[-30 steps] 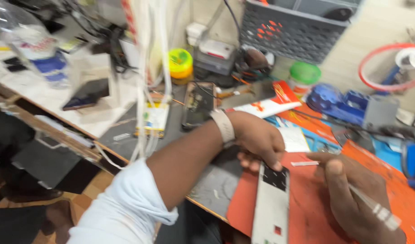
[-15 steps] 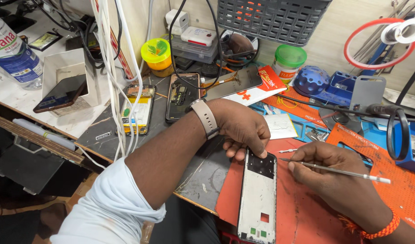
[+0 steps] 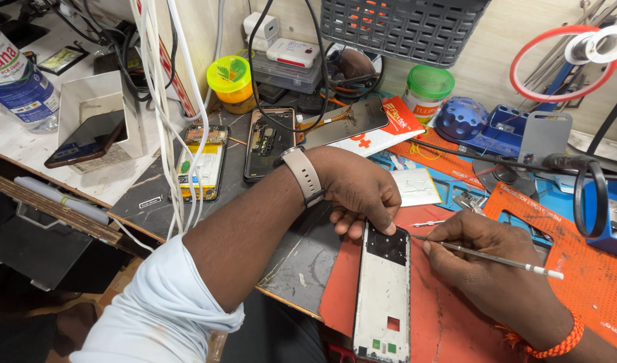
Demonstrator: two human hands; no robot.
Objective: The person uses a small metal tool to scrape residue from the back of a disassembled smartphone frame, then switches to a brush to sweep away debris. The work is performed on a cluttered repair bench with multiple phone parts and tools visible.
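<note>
Head view looks down on a cluttered worktop point(image 3: 301, 259) with an orange mat point(image 3: 449, 323) at the near right, opened phones point(image 3: 268, 142) farther off, white cables point(image 3: 164, 107) hanging at left and a grey basket point(image 3: 402, 23) against the far wall. The left hand point(image 3: 359, 191) presses fingertips on the top of a phone frame point(image 3: 383, 292) lying on the mat. The right hand point(image 3: 486, 265) grips a thin tool point(image 3: 496, 259), its tip touching the frame's top right edge. Since half a second ago the tool tip has come nearer the frame, and the view has shifted slightly.
</note>
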